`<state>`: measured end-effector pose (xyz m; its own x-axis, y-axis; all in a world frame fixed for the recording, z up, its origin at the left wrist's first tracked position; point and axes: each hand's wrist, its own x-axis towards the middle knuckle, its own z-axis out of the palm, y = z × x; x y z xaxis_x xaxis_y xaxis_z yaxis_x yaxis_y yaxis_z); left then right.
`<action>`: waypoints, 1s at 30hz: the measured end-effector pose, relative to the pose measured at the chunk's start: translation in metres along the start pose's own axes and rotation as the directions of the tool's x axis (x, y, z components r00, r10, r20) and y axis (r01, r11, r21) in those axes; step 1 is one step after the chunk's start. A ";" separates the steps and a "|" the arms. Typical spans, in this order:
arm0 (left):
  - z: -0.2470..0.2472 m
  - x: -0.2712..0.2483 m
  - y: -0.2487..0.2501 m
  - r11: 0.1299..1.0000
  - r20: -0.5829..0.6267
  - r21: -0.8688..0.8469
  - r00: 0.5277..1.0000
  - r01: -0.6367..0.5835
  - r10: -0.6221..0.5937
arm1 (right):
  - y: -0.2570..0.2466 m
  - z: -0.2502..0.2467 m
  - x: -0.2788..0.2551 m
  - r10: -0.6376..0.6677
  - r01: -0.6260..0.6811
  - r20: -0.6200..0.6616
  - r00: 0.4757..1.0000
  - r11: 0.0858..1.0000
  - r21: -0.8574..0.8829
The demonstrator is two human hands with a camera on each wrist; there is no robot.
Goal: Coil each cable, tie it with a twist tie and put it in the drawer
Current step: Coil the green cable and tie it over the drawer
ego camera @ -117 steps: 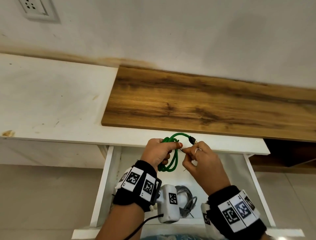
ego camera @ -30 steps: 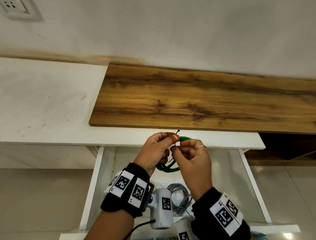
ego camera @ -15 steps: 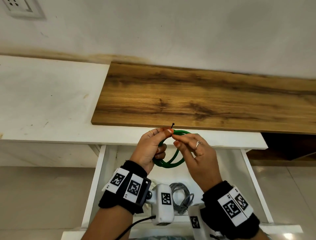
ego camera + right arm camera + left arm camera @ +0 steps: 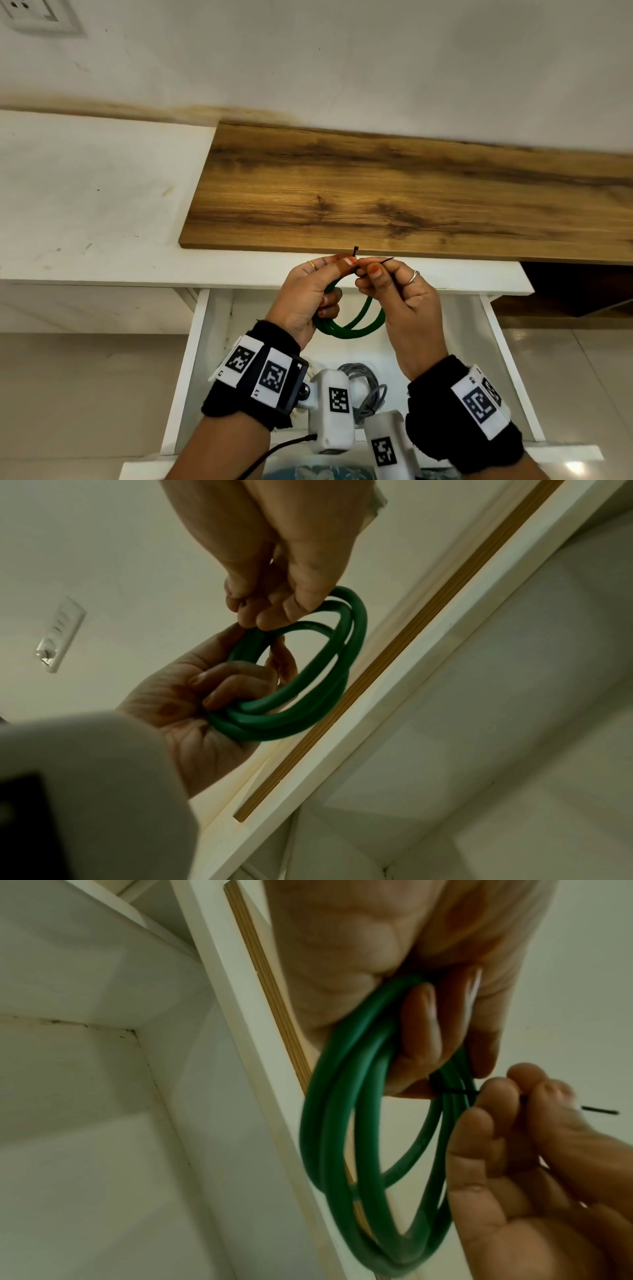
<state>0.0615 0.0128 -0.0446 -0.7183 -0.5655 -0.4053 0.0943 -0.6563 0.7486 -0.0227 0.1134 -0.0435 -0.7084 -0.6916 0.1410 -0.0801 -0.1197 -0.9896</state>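
A green cable coiled in a few loops hangs above the open white drawer. My left hand grips the top of the coil, thumb and forefinger holding one end of a thin black twist tie. My right hand pinches the tie's other end, which sticks out to the right. In the right wrist view the green coil sits between both hands. A grey coiled cable lies inside the drawer, partly hidden by the wrist cameras.
A wooden board lies on the white counter just behind the hands. A wall socket sits at the upper left. Tiled floor shows on both sides of the drawer.
The right hand has closed onto the tie's free end and drawn it out to the right. The left hand keeps the coil and the tie's upright end.
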 end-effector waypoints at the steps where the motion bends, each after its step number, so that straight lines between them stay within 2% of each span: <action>1: 0.000 0.000 0.000 1.000 0.001 0.002 1.000 0.000 0.000 | 0.000 0.000 0.000 0.002 -0.002 0.001 1.000 1.000 0.004; 15: 0.004 -0.003 -0.001 1.000 0.001 0.015 1.000 -0.005 0.005 | -0.007 0.000 0.000 -0.009 0.010 0.007 1.000 0.999 -0.035; 19: 0.005 -0.003 -0.001 1.000 0.007 0.020 1.000 -0.010 0.010 | -0.011 -0.001 0.001 0.034 -0.034 -0.019 0.999 0.999 0.043; 24: 0.007 -0.003 -0.002 0.999 -0.005 0.042 1.000 -0.021 0.021 | -0.015 -0.003 0.004 0.107 -0.085 -0.111 0.988 0.979 0.185; 30: 0.005 -0.002 -0.002 0.996 -0.012 0.079 0.999 -0.042 0.043 | -0.020 -0.005 0.001 0.049 -0.050 -0.126 0.991 0.999 -0.005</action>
<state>0.0588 0.0182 -0.0428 -0.7051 -0.5995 -0.3787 0.0700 -0.5904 0.8041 -0.0252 0.1181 -0.0234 -0.7944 -0.6011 0.0876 -0.0479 -0.0817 -0.9955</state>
